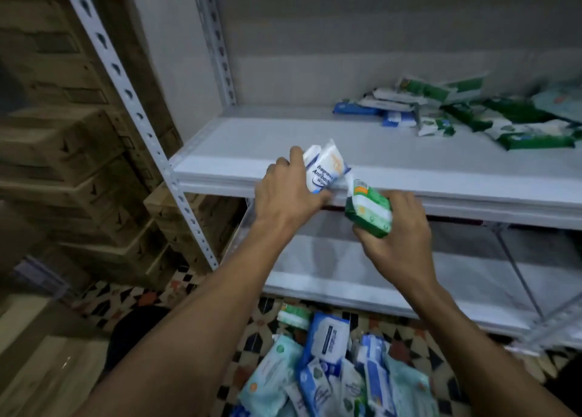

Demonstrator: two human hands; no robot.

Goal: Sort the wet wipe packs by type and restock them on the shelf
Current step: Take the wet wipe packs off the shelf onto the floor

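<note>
My left hand grips a white and blue wipe pack at the front edge of the white shelf. My right hand holds a green and white wipe pack just below that edge. Blue and white packs and green packs lie in a loose heap at the shelf's back right. A pile of mixed blue, teal and white packs lies on the tiled floor below my arms.
A lower white shelf sits under the upper one. A perforated metal upright frames the rack's left side. Stacked cardboard boxes stand to the left. The floor has patterned tiles.
</note>
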